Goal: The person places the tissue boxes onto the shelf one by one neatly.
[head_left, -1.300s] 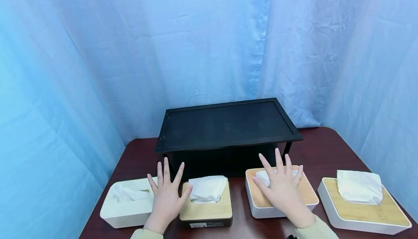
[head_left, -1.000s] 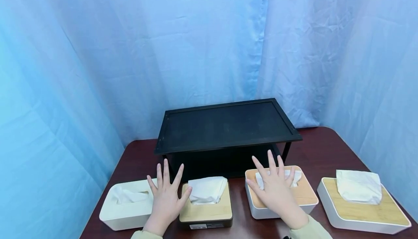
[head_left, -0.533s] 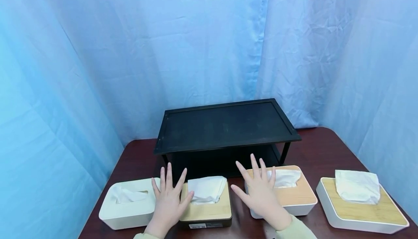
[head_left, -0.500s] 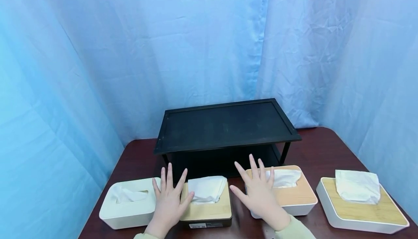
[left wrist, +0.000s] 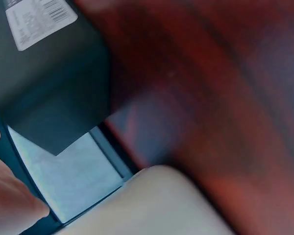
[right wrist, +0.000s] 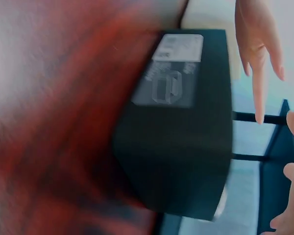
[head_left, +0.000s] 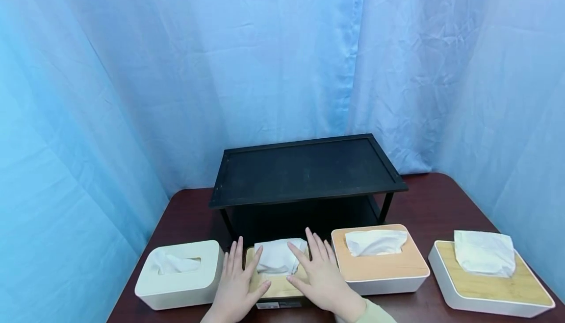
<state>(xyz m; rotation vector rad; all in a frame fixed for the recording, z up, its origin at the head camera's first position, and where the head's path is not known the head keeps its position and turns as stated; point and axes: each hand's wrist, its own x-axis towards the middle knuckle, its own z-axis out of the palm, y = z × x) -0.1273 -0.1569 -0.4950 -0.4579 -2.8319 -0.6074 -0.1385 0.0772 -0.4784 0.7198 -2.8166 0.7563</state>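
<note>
A tissue box (head_left: 282,286) with a light wooden lid and dark sides stands between my two hands, a white tissue sticking up from its slot. My left hand (head_left: 234,286) is at the box's left side, fingers straight and thumb over the lid. At the right side my right hand (head_left: 324,281) is held with fingers spread and extended, partly over the lid. Contact with the box cannot be made out. The wrist views show the dark box wall (left wrist: 54,93) with its label; in the right wrist view the left hand (right wrist: 257,44) appears beyond the box wall (right wrist: 186,132).
A white tissue box (head_left: 178,284) stands to the left. On the right are one with an orange-tan lid (head_left: 384,266) and another with a bamboo lid (head_left: 490,288). Behind them stands a low black two-tier rack (head_left: 304,171) on the dark red table (head_left: 428,195), with blue curtains (head_left: 282,58) around.
My right hand has moved left from over the orange-tan lid to the dark-sided box. My left hand has shifted slightly right and nearer to me. The boxes stay in place.
</note>
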